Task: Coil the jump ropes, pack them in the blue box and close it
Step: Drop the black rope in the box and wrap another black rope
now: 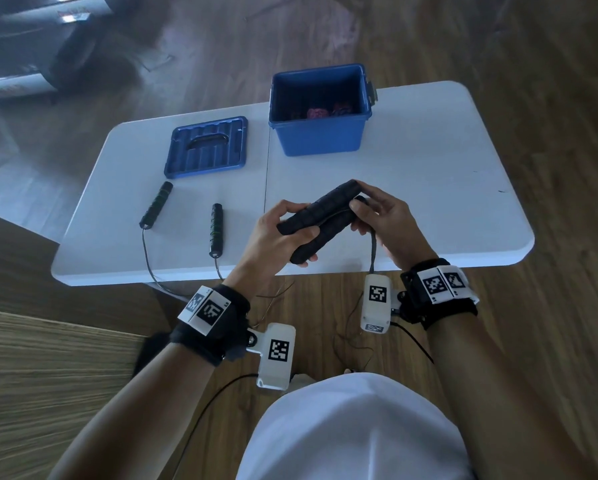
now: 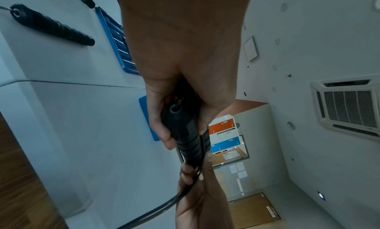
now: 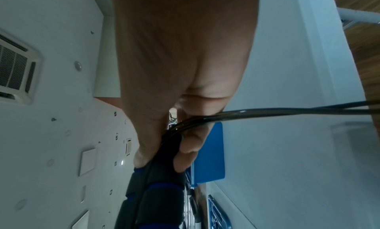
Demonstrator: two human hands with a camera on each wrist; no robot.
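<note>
While the left hand [image 1: 273,233] grips two black jump-rope handles [image 1: 321,216] side by side, the right hand [image 1: 384,220] pinches their far ends. Behind them on the desk [image 1: 429,188], the blue box [image 1: 320,133] stands open.

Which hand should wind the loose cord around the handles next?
Probably the right hand: its fingers already pinch the cord at the handles' end, while the left hand grips both handles together.

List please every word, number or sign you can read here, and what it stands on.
No readable words or numbers.
Wrist bands: black-and-white square code markers, no letters.
Wrist cameras: the same kind of markers.
Papers on the far wall: too small and blurred to read.
Box and lid: no label shows.
</note>
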